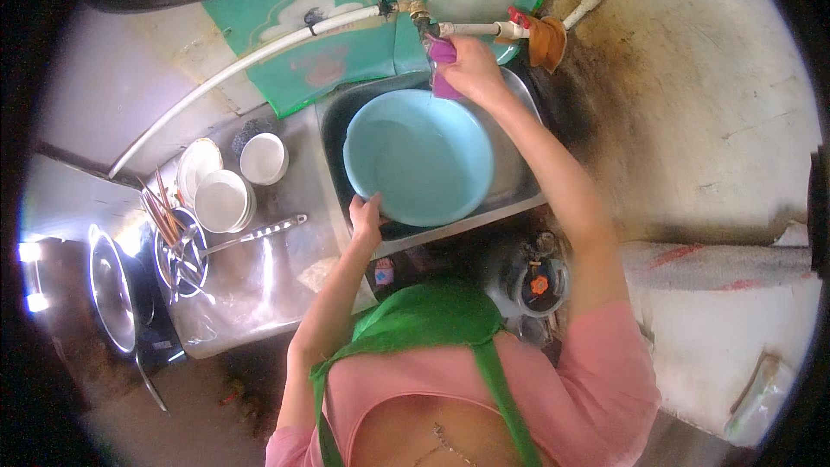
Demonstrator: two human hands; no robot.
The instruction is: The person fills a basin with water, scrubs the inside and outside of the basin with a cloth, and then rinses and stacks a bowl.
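A light blue plastic basin (421, 155) sits in the stainless steel sink (512, 175). My left hand (366, 217) grips the basin's near left rim, with the thumb on the rim. Up at the faucet (425, 27), my right hand (472, 68) holds a purple cloth (445, 78), which hangs over the basin's far edge. A clear strip, perhaps running water, shows beside the cloth; I cannot tell for certain. The cloth and fingers partly hide the faucet's spout.
Left on the metal counter (259, 285) stand stacked white bowls (222, 202), a single bowl (264, 159), a slotted long-handled utensil (259, 233) and a container of chopsticks and spoons (181, 250). A white pipe (246, 61) with a red valve (517, 16) runs along the wall. A wok (113, 288) stands far left.
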